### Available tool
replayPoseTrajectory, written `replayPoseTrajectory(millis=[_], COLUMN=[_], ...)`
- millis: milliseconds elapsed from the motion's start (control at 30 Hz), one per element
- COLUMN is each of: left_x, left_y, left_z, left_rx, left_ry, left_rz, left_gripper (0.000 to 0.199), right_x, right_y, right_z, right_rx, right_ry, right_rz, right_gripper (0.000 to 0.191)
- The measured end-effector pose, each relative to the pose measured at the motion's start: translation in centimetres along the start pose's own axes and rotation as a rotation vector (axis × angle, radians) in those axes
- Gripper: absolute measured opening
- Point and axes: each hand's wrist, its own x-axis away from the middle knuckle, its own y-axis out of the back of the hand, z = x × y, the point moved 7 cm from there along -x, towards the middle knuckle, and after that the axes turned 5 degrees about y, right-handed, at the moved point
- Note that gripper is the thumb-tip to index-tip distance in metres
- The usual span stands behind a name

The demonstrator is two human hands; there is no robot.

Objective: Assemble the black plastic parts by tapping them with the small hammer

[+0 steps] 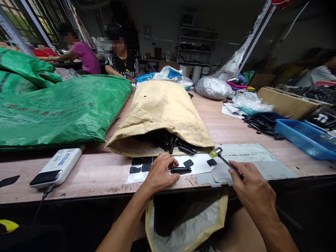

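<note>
My right hand [253, 187] is closed around the metal handle of a small hammer [224, 159]. The hammer's head, with a yellowish translucent face, is raised over the grey sheet [244, 168]. My left hand [161, 172] rests at the table edge, thumb and fingers pinching one end of a slim black pen-like part [183, 169]. That part lies over a white sheet [202, 168] bearing several black rounded-square patches [188, 163]. Just beyond, a beige woven sack [168, 105] lies on its side, its mouth facing me, with black pen-like parts [186, 148] spilling out.
A green woven sack [65, 108] and a white power bank [57, 166] with a cable lie at left. Blue trays [301, 138] and loose black parts [262, 126] sit at right. An open sack [187, 227] hangs below the edge. Other people [122, 63] sit farther back.
</note>
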Motion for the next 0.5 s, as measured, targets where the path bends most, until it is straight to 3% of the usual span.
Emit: replayPoseTrajectory(millis=[200,500], left_x=[0.1,0.0], left_y=[-0.1,-0.1], left_z=[-0.4,-0.6], left_rx=[-0.047,-0.040], left_ry=[-0.004,-0.073], left_rz=[0.014,0.022], left_gripper=[0.020,0.011], right_x=[-0.3,0.3], right_y=[-2.8,-3.8], right_z=[-3.4,-1.6], right_rx=[0.107,0.242], right_ry=[-0.066,0.022], right_rz=[0.085,-0.127], right_gripper=[0.032,0.031])
